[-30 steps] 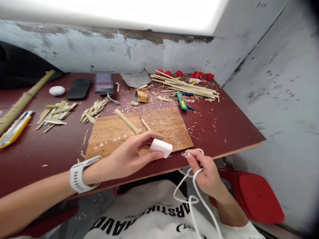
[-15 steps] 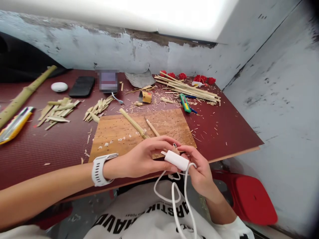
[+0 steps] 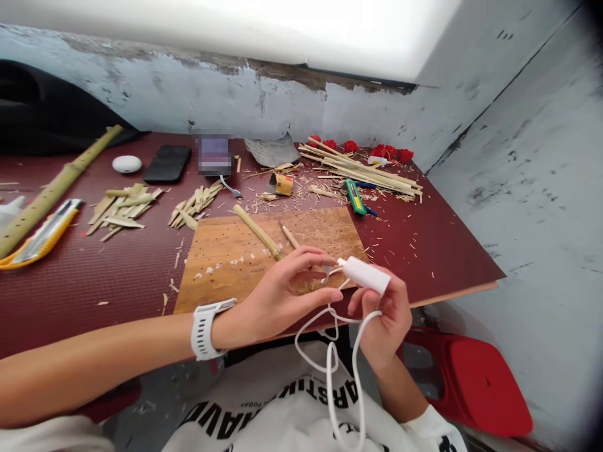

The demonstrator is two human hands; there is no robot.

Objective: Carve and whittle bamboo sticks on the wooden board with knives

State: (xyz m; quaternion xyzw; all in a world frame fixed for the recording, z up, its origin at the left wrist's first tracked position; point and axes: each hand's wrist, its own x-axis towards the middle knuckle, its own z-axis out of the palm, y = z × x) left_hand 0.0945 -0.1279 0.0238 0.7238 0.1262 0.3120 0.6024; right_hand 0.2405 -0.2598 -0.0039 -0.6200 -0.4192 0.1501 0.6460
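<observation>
A white cylindrical device [image 3: 367,275] with a narrow tip is held by my right hand [image 3: 384,320], above the front edge of the table. A white cable [image 3: 357,364] hangs in loops from my right hand toward my lap. My left hand [image 3: 282,292], with a white watch on the wrist, has its thumb and fingers apart beside the device's tip. Some thin cable shows between its fingers and the device. Under the hands lies a wooden board [image 3: 217,251] with small holes. On it rest a bamboo piece [image 3: 257,231] and a slim wooden-handled tool [image 3: 289,236], partly hidden by my left hand.
Bamboo strips [image 3: 125,210] lie in piles at left, near a yellow cutter [image 3: 51,235] and a long bamboo tube [image 3: 61,182]. A black phone [image 3: 167,164] and a white case [image 3: 127,164] sit behind. At back right are thin sticks [image 3: 362,166], a green cutter [image 3: 355,198] and red flowers [image 3: 384,151].
My right hand has raised the white device and moved it rightward, away from my left thumb. My left hand's fingers are now farther from it. The view has shifted slightly.
</observation>
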